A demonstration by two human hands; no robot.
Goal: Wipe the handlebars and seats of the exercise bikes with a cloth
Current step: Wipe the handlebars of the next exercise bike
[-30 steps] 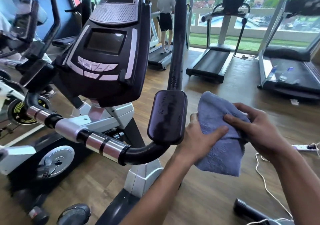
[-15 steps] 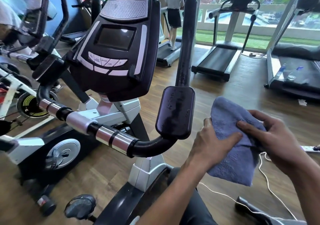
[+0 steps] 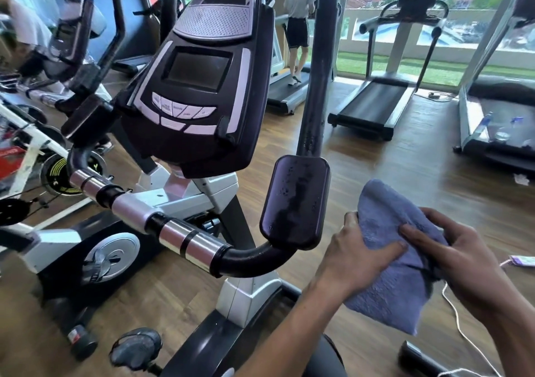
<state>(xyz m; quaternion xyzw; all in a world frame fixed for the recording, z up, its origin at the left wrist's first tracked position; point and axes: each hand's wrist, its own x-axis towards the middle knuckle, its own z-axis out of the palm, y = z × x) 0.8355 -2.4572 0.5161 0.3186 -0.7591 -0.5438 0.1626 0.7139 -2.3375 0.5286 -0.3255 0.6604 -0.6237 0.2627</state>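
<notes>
Head view: you hold the blue cloth (image 3: 396,263) between both hands — left hand (image 3: 351,256) gripping its near edge, thumb across the top, right hand (image 3: 460,260) pinching its right side — just right of the exercise bike's wet black handlebar pad (image 3: 295,202), not touching it.

Bright daylight pours through the far windows (image 3: 376,23), glaring on the wooden floor (image 3: 405,159); frame edges bend, left side blurred.
</notes>
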